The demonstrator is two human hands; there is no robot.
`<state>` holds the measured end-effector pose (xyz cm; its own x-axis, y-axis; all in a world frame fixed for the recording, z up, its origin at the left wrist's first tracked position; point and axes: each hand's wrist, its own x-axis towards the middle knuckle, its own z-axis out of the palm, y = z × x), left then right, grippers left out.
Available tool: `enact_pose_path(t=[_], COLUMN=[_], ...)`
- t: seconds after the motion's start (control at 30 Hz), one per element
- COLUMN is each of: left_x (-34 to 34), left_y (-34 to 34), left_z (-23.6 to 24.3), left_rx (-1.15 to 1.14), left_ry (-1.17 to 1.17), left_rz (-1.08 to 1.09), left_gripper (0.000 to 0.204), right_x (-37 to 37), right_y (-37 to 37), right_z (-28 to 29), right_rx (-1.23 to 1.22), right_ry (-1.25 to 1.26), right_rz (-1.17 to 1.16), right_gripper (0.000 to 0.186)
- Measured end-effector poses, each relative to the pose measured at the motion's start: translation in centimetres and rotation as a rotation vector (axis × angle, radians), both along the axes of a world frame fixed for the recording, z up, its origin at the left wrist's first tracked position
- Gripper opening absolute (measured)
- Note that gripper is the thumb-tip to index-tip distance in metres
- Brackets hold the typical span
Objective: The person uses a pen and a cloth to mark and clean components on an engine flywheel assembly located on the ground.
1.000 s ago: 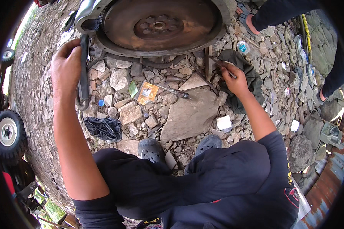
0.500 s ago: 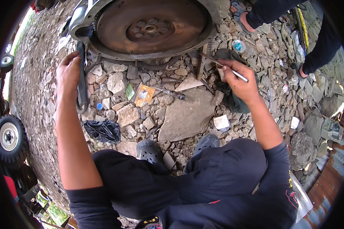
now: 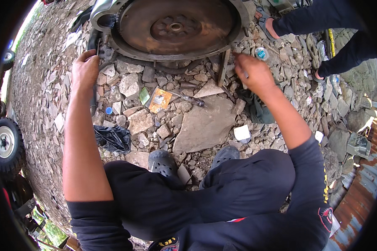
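In front of me stands an engine part with a brown, rust-stained flywheel (image 3: 176,39) set inside a grey metal housing (image 3: 155,56). My left hand (image 3: 86,71) is closed around a black hose (image 3: 94,42) beside the housing's lower left edge. A thin metal piece shows by its fingertips. My right hand (image 3: 257,75) is closed on a slim metal rod (image 3: 246,75), near the housing's lower right edge. Only the rod's short end shows below the fingers; its other end is hidden. A wooden prop (image 3: 223,69) stands just left of that hand.
Stony ground holds a flat slab (image 3: 205,125), a screwdriver (image 3: 190,99), an orange packet (image 3: 160,100), a black plastic bag (image 3: 112,139) and dark cloth (image 3: 259,106). Another person's legs (image 3: 322,21) stand at the upper right. Rusty corrugated sheet (image 3: 364,184) lies right; a wheel (image 3: 5,143) stands left.
My right hand has moved up and slightly left, closer to the housing, with the rod turned mostly out of sight. My left hand has shifted slightly right. The view has shifted a little.
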<state>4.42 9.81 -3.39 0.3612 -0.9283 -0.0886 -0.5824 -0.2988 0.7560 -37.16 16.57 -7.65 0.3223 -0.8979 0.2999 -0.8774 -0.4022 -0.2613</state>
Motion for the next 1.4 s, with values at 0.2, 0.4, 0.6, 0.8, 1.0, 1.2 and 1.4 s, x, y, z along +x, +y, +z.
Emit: enact_pose_path(t=[0.2, 0.4, 0.6, 0.8, 1.0, 1.2, 1.4], left_x=[0.6, 1.1, -1.1, -3.5, -3.8, -2.0, 1.3], left_y=[0.5, 1.1, 0.7, -1.2, -0.6, -0.1, 0.2], left_z=[-0.3, -1.2, -4.0, -9.8, -8.9, -7.6, -5.6], left_rx=[0.022, 0.125, 0.313, 0.361, 0.394, 0.48, 0.404], left_ry=[-0.098, -0.155, -0.151, -0.8, -0.957, -0.593, -0.12], left_rz=[-0.102, -0.044, -0.218, -1.008, -1.11, -0.716, -0.136], left_gripper=[0.04, 0.042, 0.041, 0.03, 0.032, 0.028, 0.042], right_x=[1.4, 2.1, 2.2, 3.6, 11.1, 16.2, 17.5], right_y=[-0.3, -1.3, -2.9, -4.7, -0.8, 0.1, -0.5], right_z=[-0.6, 0.2, -1.1, -5.1, -11.2, -12.8, -12.3], right_rx=[-0.008, 0.001, 0.449, 0.368, 0.179, -0.009, 0.023], right_ry=[0.002, -0.078, -0.154, -0.138, -0.577, -0.733, -0.702], right_rz=[-0.052, -0.045, -0.004, -0.113, -0.34, -0.42, -0.403], right_gripper=[0.018, 0.018, 0.031, 0.032, 0.024, 0.023, 0.02])
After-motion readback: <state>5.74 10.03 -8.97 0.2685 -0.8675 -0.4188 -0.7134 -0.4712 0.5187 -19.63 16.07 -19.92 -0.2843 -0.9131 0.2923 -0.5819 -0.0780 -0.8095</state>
